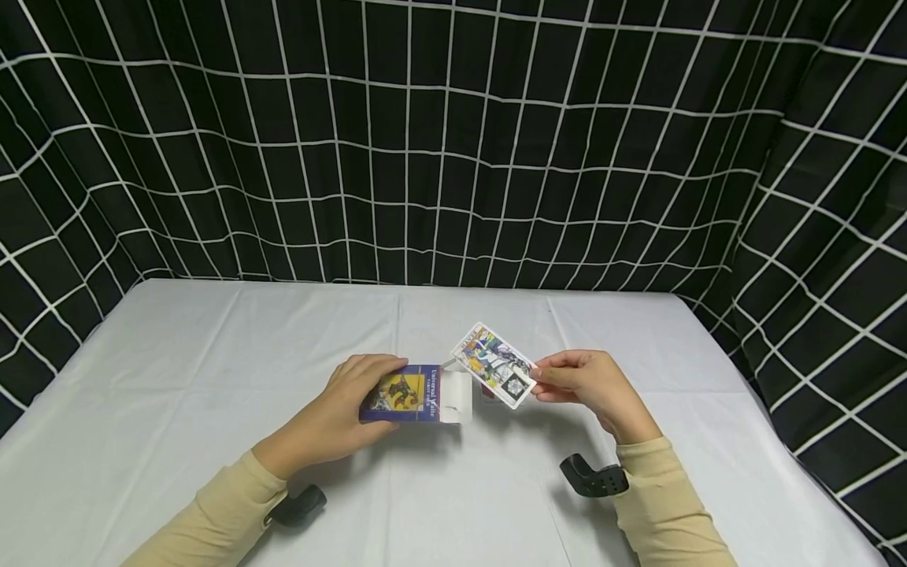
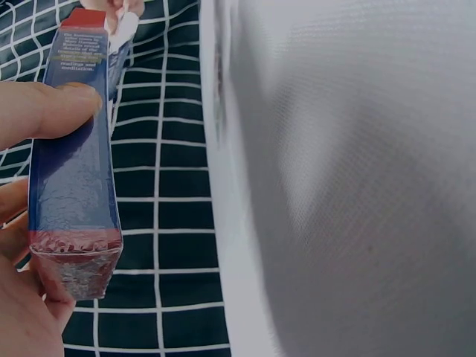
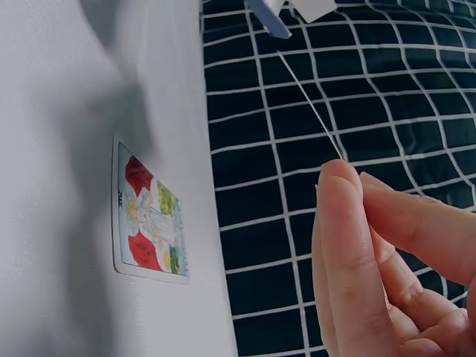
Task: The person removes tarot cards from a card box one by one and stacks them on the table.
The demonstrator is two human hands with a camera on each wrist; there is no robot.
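Observation:
My left hand (image 1: 342, 411) grips a blue tarot card box (image 1: 402, 395) above the white table, its printed front facing up and its white end flap (image 1: 457, 396) open toward the right. In the left wrist view the thumb (image 2: 71, 108) lies along the box's narrow side. At the box's open end, my right hand (image 1: 598, 387) pinches a tarot card (image 1: 492, 364) by one corner, picture side up and tilted. Seen from the right wrist, that card is nearly edge-on. Another tarot card (image 3: 152, 223), with red wings in its picture, lies face up on the table below, mostly hidden in the head view.
A white cloth covers the table (image 1: 234, 354). Black curtains with a white grid (image 1: 425, 157) rise behind it and along both sides. Each wrist carries a black camera mount, the right one (image 1: 594, 476) close over the cloth.

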